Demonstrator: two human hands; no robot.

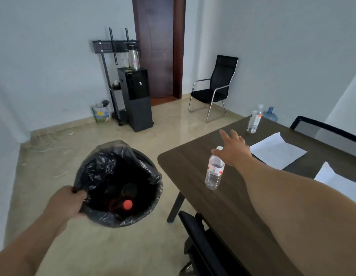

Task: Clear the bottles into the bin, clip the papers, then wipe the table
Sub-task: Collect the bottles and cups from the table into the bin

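Spanning the right, the dark tabletop (pixel 193 168) carries white papers (pixel 276 150) and a clear, red-labelled bottle (pixel 214 170). Left hand (pixel 67 202) grips the black-lined bin (pixel 105 218); right hand (pixel 233 148) reaches with fingers spread, empty.

Worktop (pixel 193 166) running off frame at right. Sheet (pixel 332 178) cut by right edge. Bin (pixel 105 218) interior too dark, only a red cap (pixel 127 204) showing. Far bottle (pixel 254 121) label too small to read.

you have two clear bottles (pixel 214 169) (pixel 254 119) on the table (pixel 193 166), one red-capped bottle (pixel 127 204) in one bin (pixel 93 172), two papers (pixel 278 151) (pixel 336 179).
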